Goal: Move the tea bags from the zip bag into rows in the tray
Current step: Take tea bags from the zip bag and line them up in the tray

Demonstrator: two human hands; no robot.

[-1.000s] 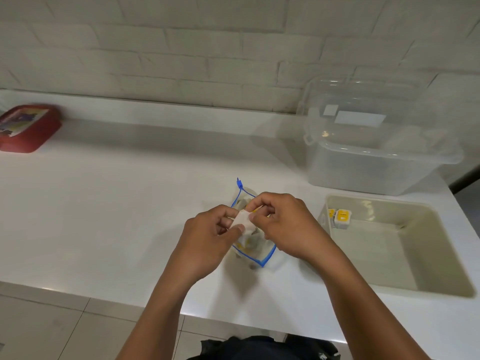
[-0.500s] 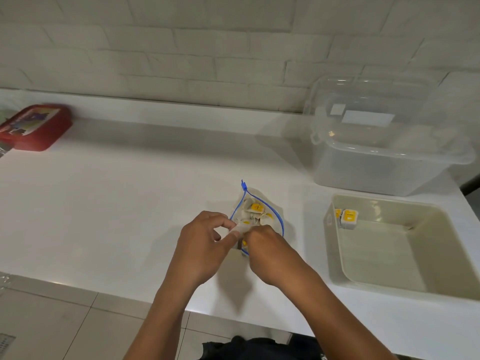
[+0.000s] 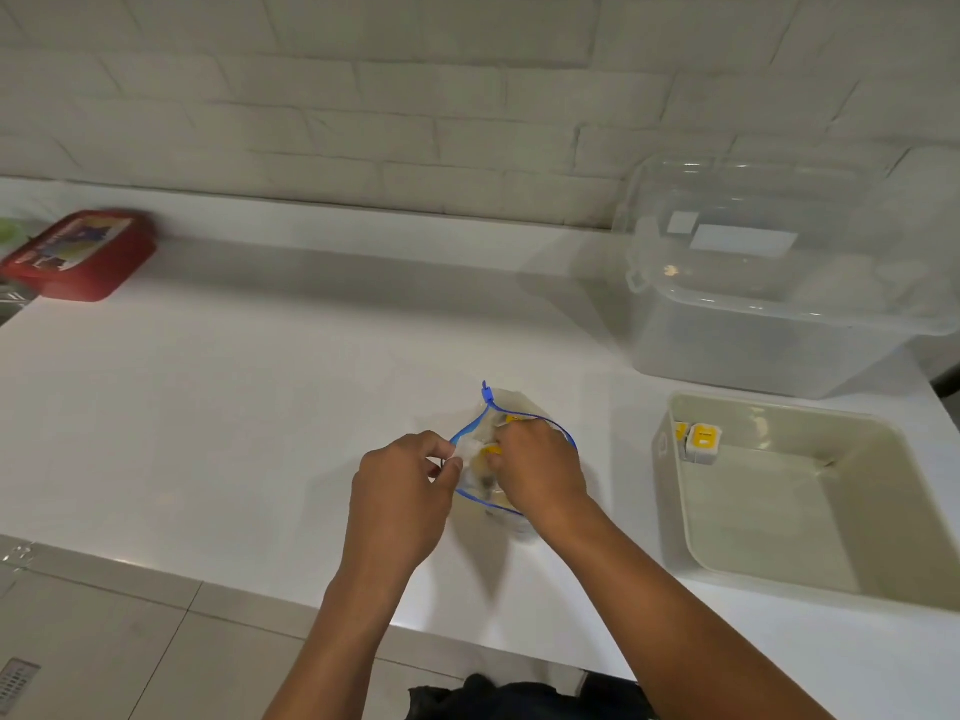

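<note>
The counter (image 3: 234, 407) is smooth, glossy white, with light reflecting off it. Behind it, the wall (image 3: 363, 96) is matt white brick with a rough face. The zip bag (image 3: 511, 407) is thin, clear, crinkled plastic with a blue plastic zip. At the right, the tray (image 3: 883, 579) is smooth cream plastic with a slight sheen. Beyond it, the storage box (image 3: 753, 345) is cloudy see-through plastic. The far-left box (image 3: 78, 257) is glossy red plastic.

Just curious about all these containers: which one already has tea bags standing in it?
The beige tray on the right: two yellow-labelled tea bags stand in its far left corner. The clear lidded tub and red box show none.
</note>
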